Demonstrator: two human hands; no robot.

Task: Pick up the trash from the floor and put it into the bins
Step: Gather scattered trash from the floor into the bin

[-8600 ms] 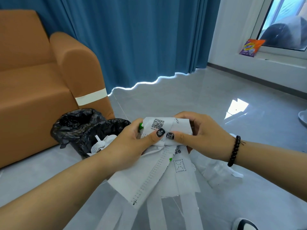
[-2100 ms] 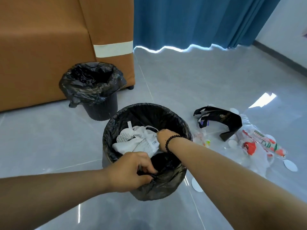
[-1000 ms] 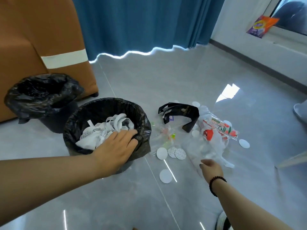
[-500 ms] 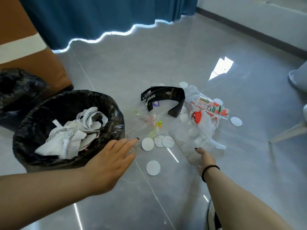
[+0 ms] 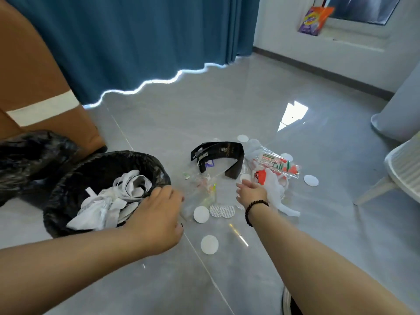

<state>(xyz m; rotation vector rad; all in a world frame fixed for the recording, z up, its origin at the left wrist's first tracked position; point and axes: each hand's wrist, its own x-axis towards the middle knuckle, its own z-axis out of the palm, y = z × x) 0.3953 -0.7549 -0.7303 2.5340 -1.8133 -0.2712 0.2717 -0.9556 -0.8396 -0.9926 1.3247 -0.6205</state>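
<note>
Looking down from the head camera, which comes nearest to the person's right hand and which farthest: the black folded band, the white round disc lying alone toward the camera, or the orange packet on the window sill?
From the right hand:
1. The black folded band, just beyond the fingertips on the floor.
2. The lone white disc, on the floor nearer the camera, left of the forearm.
3. The orange packet, far off on the sill at upper right.

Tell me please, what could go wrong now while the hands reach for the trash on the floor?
The white discs lie flat on the glossy floor, so they may be hard to lift and be missed. The clear wrappers are nearly invisible there. The near bin is already heaped with paper, so added pieces could spill over.
</note>
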